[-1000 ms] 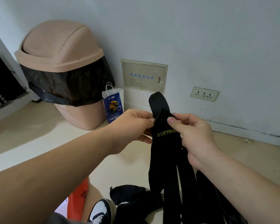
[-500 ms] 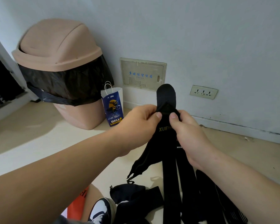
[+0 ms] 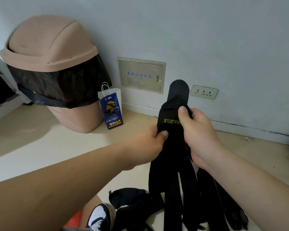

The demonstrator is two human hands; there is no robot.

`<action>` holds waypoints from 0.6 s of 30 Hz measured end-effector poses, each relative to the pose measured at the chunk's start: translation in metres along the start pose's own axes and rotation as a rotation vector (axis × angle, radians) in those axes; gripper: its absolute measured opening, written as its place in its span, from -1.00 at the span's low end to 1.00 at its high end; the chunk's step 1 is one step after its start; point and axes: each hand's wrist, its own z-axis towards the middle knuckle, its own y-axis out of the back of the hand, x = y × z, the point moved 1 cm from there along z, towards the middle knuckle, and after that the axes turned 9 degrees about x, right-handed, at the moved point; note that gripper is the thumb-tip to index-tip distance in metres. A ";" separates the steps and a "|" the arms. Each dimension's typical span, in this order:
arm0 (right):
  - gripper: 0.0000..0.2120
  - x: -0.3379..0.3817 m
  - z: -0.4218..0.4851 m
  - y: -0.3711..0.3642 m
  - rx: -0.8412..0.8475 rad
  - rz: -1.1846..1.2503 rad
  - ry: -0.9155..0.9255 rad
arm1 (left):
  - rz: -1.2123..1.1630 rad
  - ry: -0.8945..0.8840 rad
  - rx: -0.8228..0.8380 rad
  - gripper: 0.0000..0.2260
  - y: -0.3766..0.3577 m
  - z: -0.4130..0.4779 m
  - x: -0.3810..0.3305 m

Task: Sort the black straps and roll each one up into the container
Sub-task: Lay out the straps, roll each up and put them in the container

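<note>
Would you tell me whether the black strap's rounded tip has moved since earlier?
Yes. The tip of the black strap has risen and shifted right: earlier its top was level with the wall socket; now it stands above it and nearer.

Lidded bin (image 3: 48, 52) beside small blue paper bag (image 3: 111, 109), wall socket (image 3: 204, 94)

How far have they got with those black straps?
Early, it seems. Done: no rolled strap shows anywhere. In hand: the left hand and right hand grip a bunch of straps, hanging unrolled to the floor. Left: sorting these, a further pile by the shoe, then rolling each.
</note>
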 end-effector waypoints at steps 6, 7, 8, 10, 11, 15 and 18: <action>-0.66 -0.005 -0.002 0.006 0.236 0.108 -0.241 | 0.037 -0.109 -0.235 -0.76 -0.005 0.010 -0.017; -0.69 -0.006 -0.003 0.007 0.261 0.107 -0.231 | 0.026 -0.119 -0.254 -0.75 -0.006 0.012 -0.020; -0.74 -0.006 -0.003 0.009 0.273 0.107 -0.214 | 0.006 -0.118 -0.262 -0.74 -0.007 0.013 -0.022; -0.82 -0.007 -0.004 0.015 0.285 0.091 -0.190 | -0.027 -0.101 -0.270 -0.75 -0.010 0.016 -0.024; -0.84 -0.008 -0.005 0.018 0.288 0.079 -0.183 | -0.034 -0.087 -0.270 -0.75 -0.012 0.018 -0.024; -0.82 -0.016 -0.016 0.032 0.256 -0.042 -0.130 | -0.117 -0.004 -0.186 -0.76 -0.029 0.021 -0.021; -0.78 -0.022 -0.027 0.046 0.217 -0.184 -0.065 | -0.185 0.049 -0.047 -0.78 -0.037 0.019 -0.017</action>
